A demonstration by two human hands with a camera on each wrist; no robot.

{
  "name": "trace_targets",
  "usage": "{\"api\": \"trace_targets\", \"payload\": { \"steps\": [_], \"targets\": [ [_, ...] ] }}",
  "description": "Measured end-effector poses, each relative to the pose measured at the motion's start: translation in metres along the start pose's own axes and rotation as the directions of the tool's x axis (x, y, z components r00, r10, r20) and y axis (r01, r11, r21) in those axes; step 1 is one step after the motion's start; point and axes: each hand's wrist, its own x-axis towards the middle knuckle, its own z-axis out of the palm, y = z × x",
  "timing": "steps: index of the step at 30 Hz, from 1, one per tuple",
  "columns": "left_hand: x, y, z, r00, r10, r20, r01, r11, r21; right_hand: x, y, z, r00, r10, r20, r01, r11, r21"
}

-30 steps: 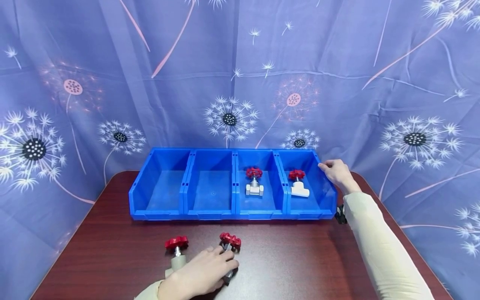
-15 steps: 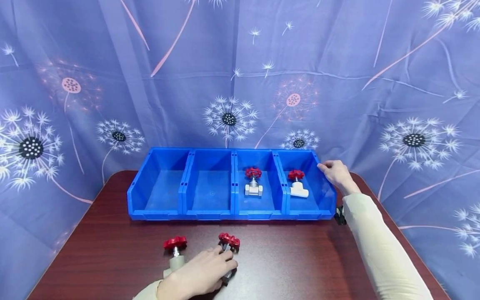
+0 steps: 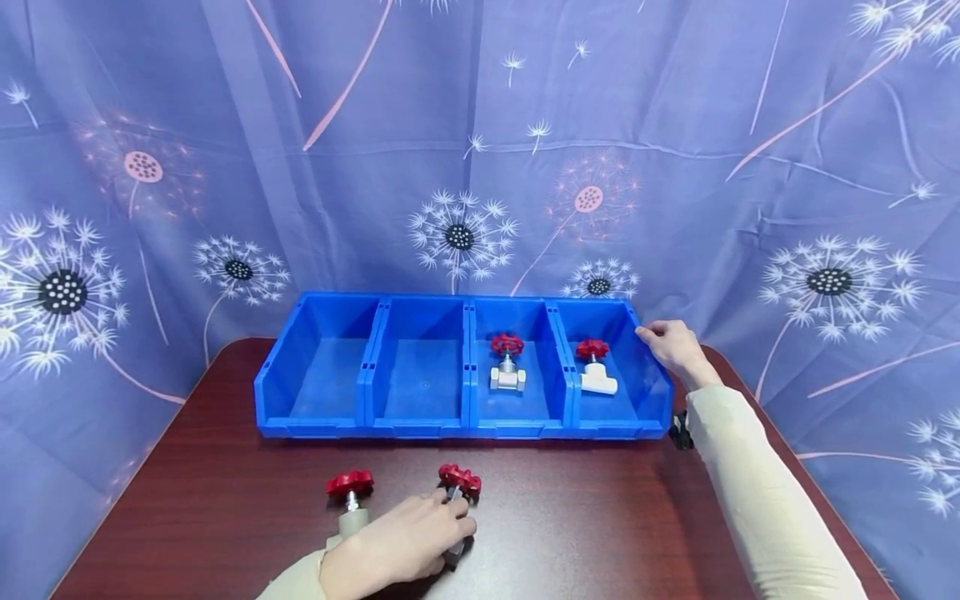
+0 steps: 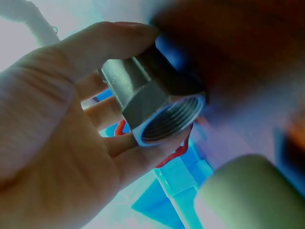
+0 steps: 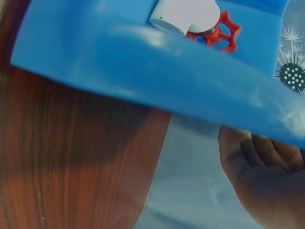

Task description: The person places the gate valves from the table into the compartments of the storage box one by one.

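My left hand [image 3: 408, 537] holds a metal gate valve [image 4: 145, 102] low over the table at front centre. Its red handwheel [image 3: 460, 481] points away from me. In the left wrist view, the thumb and fingers are round the hexagonal body, and its threaded opening shows. Just left of that hand stands a grey-beige valve [image 3: 354, 521] with a red handwheel, partly hidden by the hand. My right hand [image 3: 677, 352] grips the upper right side of the blue bin row [image 3: 465, 429]; in the right wrist view its curled fingers meet the outer wall, their tips partly hidden.
A silver valve [image 3: 508, 377] lies in the third compartment from the left, a white valve [image 3: 598, 379] in the rightmost. Both have red handwheels. The bins stand at the back of the dark wooden table [image 3: 570, 517], before a blue patterned curtain [image 3: 360, 217].
Almost nothing differs. The camera view shifts very slightly, while both hands keep their places on the metal valve and the bin side.
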Motion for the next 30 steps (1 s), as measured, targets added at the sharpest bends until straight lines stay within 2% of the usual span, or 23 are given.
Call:
{"api": "trace_targets", "payload": {
  "steps": [5, 11, 16, 24, 30],
  "targets": [
    [0.002, -0.002, -0.005, 0.999, -0.011, 0.034, 0.012, 1.000, -0.028, 0.001, 0.000, 0.000, 1.000, -0.011, 0.003, 0.011, 1.000, -0.007],
    [0.000, -0.007, -0.016, 0.999, 0.000, 0.046, 0.000, 1.000, 0.004, 0.002, 0.001, 0.001, 1.000, -0.008, 0.016, 0.008, 1.000, -0.002],
    [-0.001, -0.017, -0.031, 0.999, 0.013, 0.040, -0.014, 1.000, 0.022, 0.002, 0.003, -0.003, 1.000, -0.001, 0.015, 0.001, 1.000, 0.011],
    [-0.002, -0.036, -0.056, 1.000, -0.010, 0.021, 0.009, 1.000, 0.004, 0.002, 0.003, -0.004, 1.000, 0.008, 0.023, -0.008, 1.000, 0.013],
    [-0.001, -0.051, -0.065, 0.998, -0.052, 0.023, 0.054, 0.995, -0.082, 0.002, 0.002, -0.003, 0.999, -0.004, 0.044, 0.004, 1.000, -0.001]
  ]
}}
